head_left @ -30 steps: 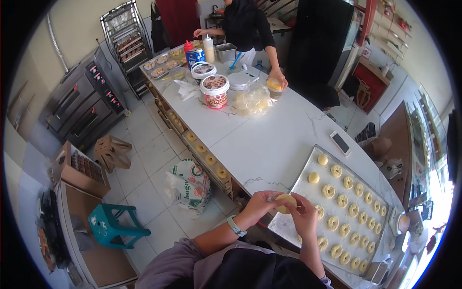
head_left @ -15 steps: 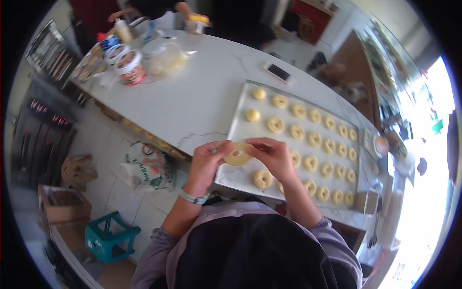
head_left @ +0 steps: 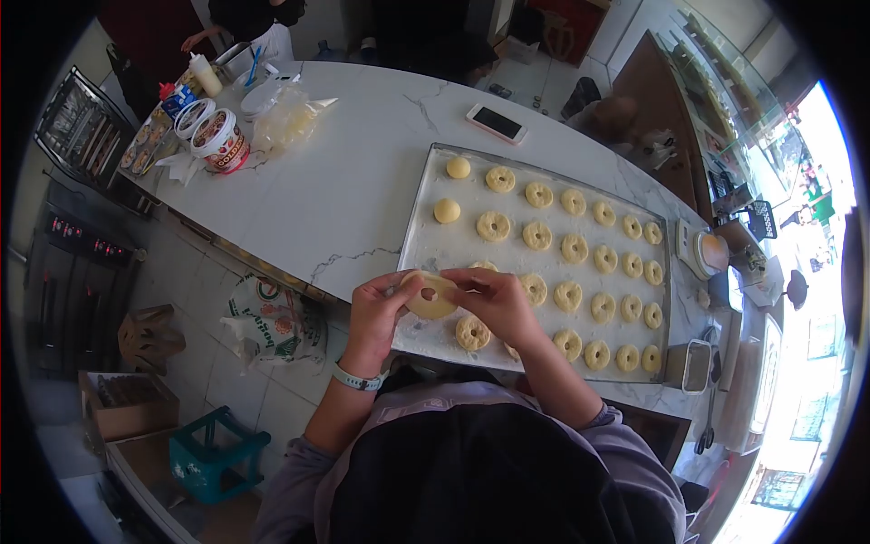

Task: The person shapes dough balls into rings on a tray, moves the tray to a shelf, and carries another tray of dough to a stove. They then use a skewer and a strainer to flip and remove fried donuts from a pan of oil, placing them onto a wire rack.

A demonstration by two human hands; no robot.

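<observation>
Above the near left part of a metal tray (head_left: 419,195), a pale dough ring (head_left: 430,309) with a hole in its middle is held between both hands. My left hand (head_left: 373,310) grips its left side, thumb near the hole. My right hand (head_left: 494,299) pinches its upper right edge. Several dough rings stand in rows on the floured tray, one of them (head_left: 472,333) just below my right hand. Two round dough balls without holes, one (head_left: 459,168) above the other (head_left: 447,211), sit at the tray's far left.
A phone (head_left: 497,123) lies beyond the tray. Tubs (head_left: 220,141), a plastic bag (head_left: 288,120) and a squeeze bottle (head_left: 206,75) stand at the table's far left. Right of the tray are a scale (head_left: 703,250) and a metal tin (head_left: 689,365). Another person (head_left: 249,18) stands across the table.
The view has shifted slightly. Both hands still hold the dough ring. The other person's hand and the yellow-topped container at the table's far edge are no longer seen there.
</observation>
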